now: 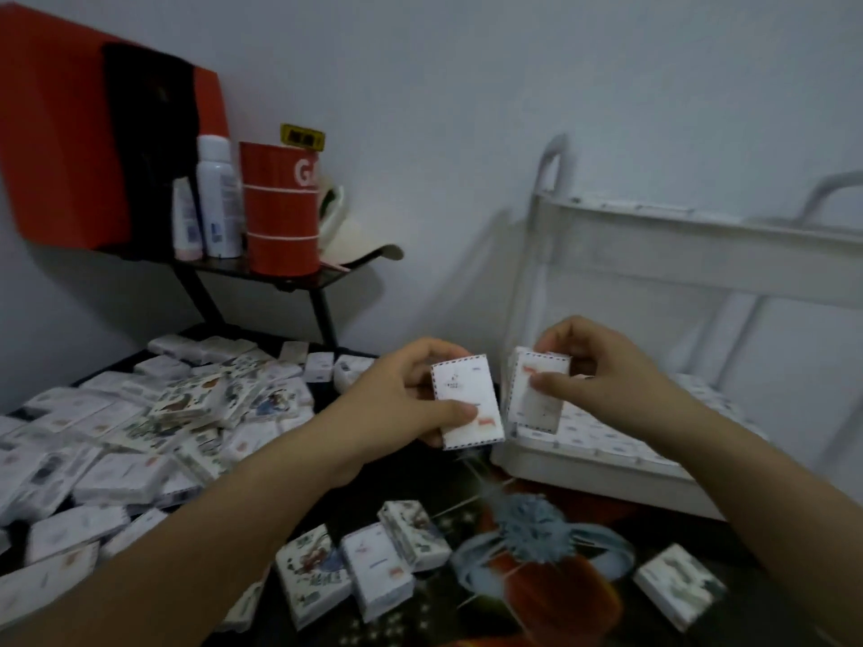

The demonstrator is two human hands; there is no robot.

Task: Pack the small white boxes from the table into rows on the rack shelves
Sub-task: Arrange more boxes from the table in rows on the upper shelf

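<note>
A: Head view: your left hand [406,394] grips one small white box [467,401], thumb across its front face and fingers behind it. The box stands nearly upright in the air, tilted a little.

B: And my right?

A: Your right hand [602,366] pinches a second white box [537,389], thumb on the front and fingers curled over the top edge. That box is held just beside the first, above the near corner of the white rack [654,254].

B: Where are the rest?

A: A loose heap of boxes [140,436] covers the left side of the dark patterned table [537,576]. A few more boxes [364,567] lie near your forearms, and one lone box [679,586] sits at the lower right. The rack's lower shelf [583,464] already holds boxes laid flat in rows [607,436], directly under your right hand.

B: Anything behind?

A: A small black stand [289,273] carries a red can [280,207] and two white bottles [212,198].
</note>
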